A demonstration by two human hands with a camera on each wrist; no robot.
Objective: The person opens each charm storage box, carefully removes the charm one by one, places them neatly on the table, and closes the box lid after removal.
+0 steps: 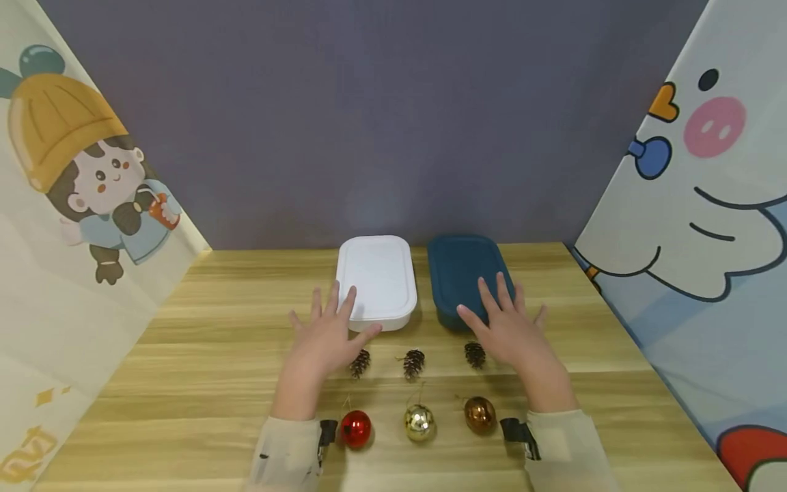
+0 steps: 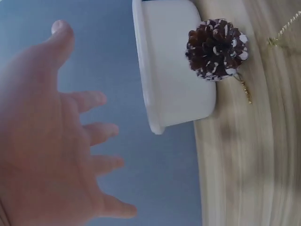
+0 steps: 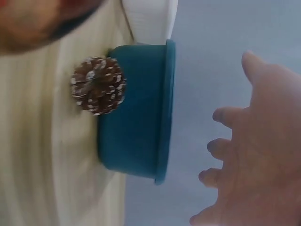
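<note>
With fingers spread, my left hand (image 1: 328, 342) is held in front of a white lidded box (image 1: 380, 277) and grips nothing. My right hand (image 1: 513, 335), also spread and holding nothing, overlaps the front right part of a dark teal lidded box (image 1: 464, 263) in the head view. Both wrist views show a gap between hand and box. Before the boxes lie three pine cones: a left one (image 1: 360, 363) partly behind my left hand, a middle one (image 1: 414, 364) and a right one (image 1: 475, 354). Nearer stand a red bauble (image 1: 356, 429), a gold bauble (image 1: 419, 422) and a copper-brown bauble (image 1: 479, 415).
Everything rests on a wood-grain table (image 1: 203, 369). A grey panel (image 1: 393, 123) rises behind the boxes. Printed cartoon panels flank the table, a cream one (image 1: 55, 321) at left and a white and blue one (image 1: 695, 342) at right.
</note>
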